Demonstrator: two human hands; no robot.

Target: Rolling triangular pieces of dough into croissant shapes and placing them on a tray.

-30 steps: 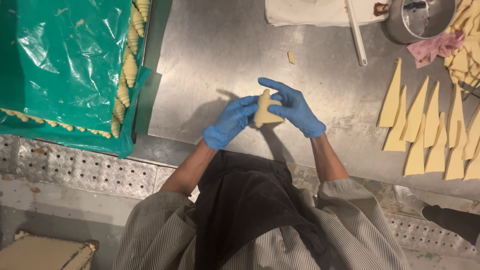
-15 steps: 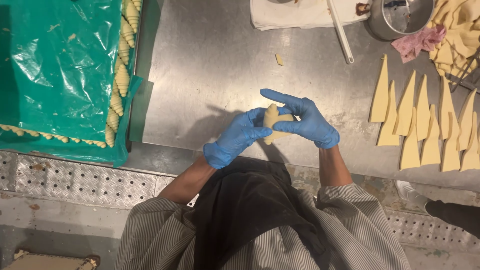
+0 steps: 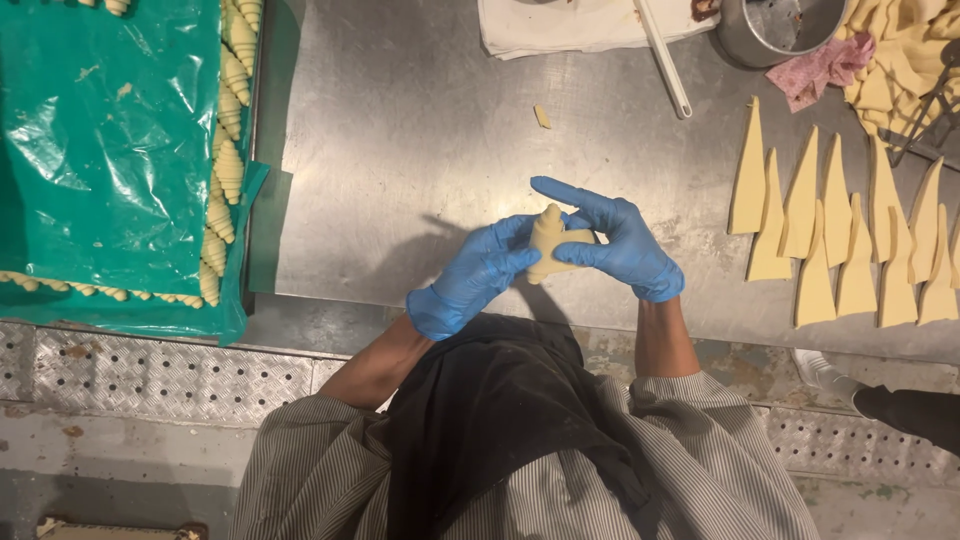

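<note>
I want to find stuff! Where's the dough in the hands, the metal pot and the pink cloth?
dough point(image 3: 550, 245), head view, its middle between the hands.
metal pot point(image 3: 745, 40), head view, its side wall.
pink cloth point(image 3: 815, 72), head view, its crumpled middle.

Steel worktable point(image 3: 420, 150), scuffed, dull grey, fills upper frame. At 9 o'clock: green plastic sheet point(image 3: 110, 150) over tray, rolled dough pieces point(image 3: 228, 150) showing along its right and lower edges. At 12 o'clock: white cloth point(image 3: 570, 25), white long handle point(image 3: 660, 60) lying across it; small dough scrap point(image 3: 541, 116) just below. At 1 o'clock: metal pot point(image 3: 775, 30), pink rag point(image 3: 820, 70) beside it. At 3 o'clock: row of dough triangles point(image 3: 840, 230), points toward 12, some overlapping. At 2 o'clock: heap of dough strips point(image 3: 900, 50).
</note>
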